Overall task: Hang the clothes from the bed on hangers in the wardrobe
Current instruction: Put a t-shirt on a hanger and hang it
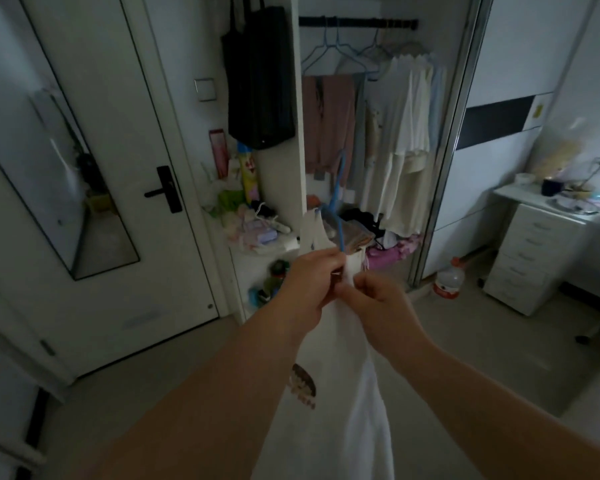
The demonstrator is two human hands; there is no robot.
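A white garment (329, 386) with a brown print hangs down between my forearms. A blue hanger (336, 199) sticks up out of its top, hook uppermost. My left hand (309, 282) grips the garment's top edge just under the hanger. My right hand (374, 299) pinches the same fabric from the right, touching the left hand. Both are held out in front of the open wardrobe (461, 133), below its dark rail (357, 22). Empty blue hangers (340, 53) and several pale and pink clothes (402, 133) hang from the rail.
A black bag (260, 77) hangs on the wardrobe's left side panel. Cluttered shelves (253, 226) sit below it. A white door with a mirror (59, 161) is at the left. A plastic bottle (447, 278) stands on the floor beside white drawers (523, 258).
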